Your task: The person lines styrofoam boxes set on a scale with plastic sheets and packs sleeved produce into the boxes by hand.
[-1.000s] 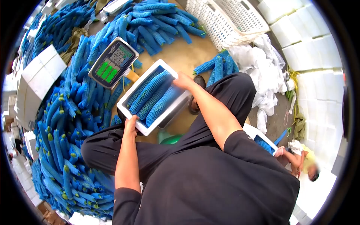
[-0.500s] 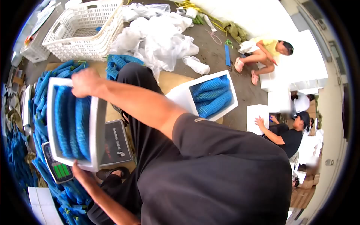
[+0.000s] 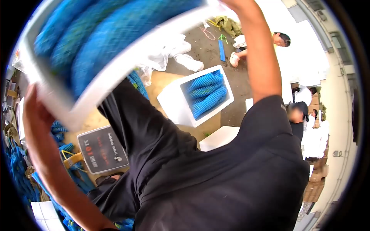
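Note:
A white foam box (image 3: 115, 73) is raised close to the camera and tilted, blurred by motion and cut off by the top edge. Several long rolls in blue mesh netting (image 3: 111, 42) lie side by side inside it. My left hand (image 3: 36, 106) grips the box at its lower left corner, fingers partly hidden. At the top edge my right hand (image 3: 231, 3) holds the box's far end, mostly out of frame. Below the box, the platform scale (image 3: 101, 150) lies bare on the floor by my foot.
A second foam box (image 3: 173, 102) with blue mesh rolls (image 3: 208, 92) stands beyond my knee. A white foam lid or box (image 3: 219, 138) is near my side. Plastic sheeting (image 3: 169, 52) lies behind. Two people sit at the right. More blue netting (image 3: 17, 165) is piled at the left.
The foam box has come up off the scale area toward the camera, carried by both hands. My right arm has swung up and to the right. The scale platform is now uncovered.

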A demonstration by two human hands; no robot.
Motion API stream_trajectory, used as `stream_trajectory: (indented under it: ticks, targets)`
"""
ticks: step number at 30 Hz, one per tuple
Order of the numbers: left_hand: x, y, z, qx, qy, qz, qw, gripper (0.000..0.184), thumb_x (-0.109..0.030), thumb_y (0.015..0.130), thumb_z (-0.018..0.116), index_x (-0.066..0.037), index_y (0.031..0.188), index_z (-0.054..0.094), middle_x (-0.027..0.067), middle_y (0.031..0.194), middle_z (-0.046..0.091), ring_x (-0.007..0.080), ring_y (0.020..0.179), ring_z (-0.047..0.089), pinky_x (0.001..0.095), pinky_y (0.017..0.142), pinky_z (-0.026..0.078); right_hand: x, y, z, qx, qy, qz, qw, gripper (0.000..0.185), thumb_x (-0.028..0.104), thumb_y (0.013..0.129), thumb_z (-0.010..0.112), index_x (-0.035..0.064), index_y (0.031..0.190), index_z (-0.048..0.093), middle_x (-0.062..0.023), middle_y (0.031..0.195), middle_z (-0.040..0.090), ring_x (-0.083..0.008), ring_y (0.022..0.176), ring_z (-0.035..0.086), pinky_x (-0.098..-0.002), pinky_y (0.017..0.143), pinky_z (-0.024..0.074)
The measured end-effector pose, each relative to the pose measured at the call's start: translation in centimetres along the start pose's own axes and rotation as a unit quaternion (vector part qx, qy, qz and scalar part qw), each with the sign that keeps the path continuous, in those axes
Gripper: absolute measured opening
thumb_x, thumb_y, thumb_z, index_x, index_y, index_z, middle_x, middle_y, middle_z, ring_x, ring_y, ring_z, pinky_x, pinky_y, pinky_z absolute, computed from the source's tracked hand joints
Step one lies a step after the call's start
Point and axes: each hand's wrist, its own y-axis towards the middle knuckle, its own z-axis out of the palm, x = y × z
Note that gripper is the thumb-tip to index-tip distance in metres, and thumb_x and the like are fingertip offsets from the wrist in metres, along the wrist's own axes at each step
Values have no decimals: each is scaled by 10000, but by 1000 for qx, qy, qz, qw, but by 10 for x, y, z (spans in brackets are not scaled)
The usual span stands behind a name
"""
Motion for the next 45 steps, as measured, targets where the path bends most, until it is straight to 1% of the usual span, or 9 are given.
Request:
stream_trajectory:
  ticks: [5,14,17,20,26,31,35,39,45]
  targets:
    - [39,-39,125,231,96,159,955,526,-360,1034,649,58,1346,584,215,1057,724,344,1086,732,429,955,562,-98,-110,-64,-17,-60,169,984,349,299,986,588,17,1128,736,-50,1081,734,-160,1045,648,-320,986,485]
    - [101,-122,245,439,79,-130,885,840,-468,997,627,146,1488,331,397,1321,609,493,1236,637,505,1052,479,-286,-350,-22,21,39,392,919,381,250,973,589,35,1269,696,1,1079,686,-129,1035,596,-283,948,469]
    - [137,-138,258,416,128,-101,894,824,-475,954,689,106,1439,362,373,1425,541,445,1296,603,487,1095,459,-268,-372,14,-41,14,402,915,301,237,948,587,6,1113,688,-9,962,676,-124,911,594,-304,820,483]
    - [106,-133,252,472,26,-197,859,919,-464,926,729,129,1488,309,363,1411,547,428,1299,598,458,1129,446,-264,-354,-4,23,48,417,907,352,207,933,573,28,1214,687,-71,1076,720,-212,1058,626,-371,985,473]
    - [126,-154,246,502,47,-138,852,1201,-508,937,738,173,1623,24,449,1632,254,477,1552,332,410,1267,300,-307,-343,-1,41,65,417,905,428,220,932,586,39,1309,678,-13,1079,694,-137,998,598,-306,892,475]
    - [126,-132,227,519,64,-162,837,1088,-514,1008,677,65,1677,44,424,1589,381,466,1491,451,412,1208,386,-234,-296,-26,173,40,504,845,435,194,923,589,19,1312,675,-59,1163,718,-198,1068,660,-366,963,517]
    - [123,-134,203,522,106,-120,838,1053,-548,1005,666,61,1674,126,381,1519,494,444,1413,544,409,1168,432,-244,-262,-45,313,-53,370,873,516,177,907,594,18,1397,632,-98,1134,732,-210,1042,671,-351,923,534]
    - [150,-150,198,522,99,-76,844,1056,-621,985,646,57,1660,199,359,1402,615,453,1321,619,425,1122,476,-174,-198,-37,198,-263,339,881,585,282,967,580,63,1509,557,-143,1134,744,-234,1017,692,-357,910,550]
    - [140,-160,123,465,90,-9,881,851,-507,1017,667,24,1612,370,287,1464,609,423,1288,644,418,1091,507,-116,-87,21,244,-67,119,960,558,100,1032,546,76,1584,471,-183,1474,605,-279,1351,578,-388,1142,455]
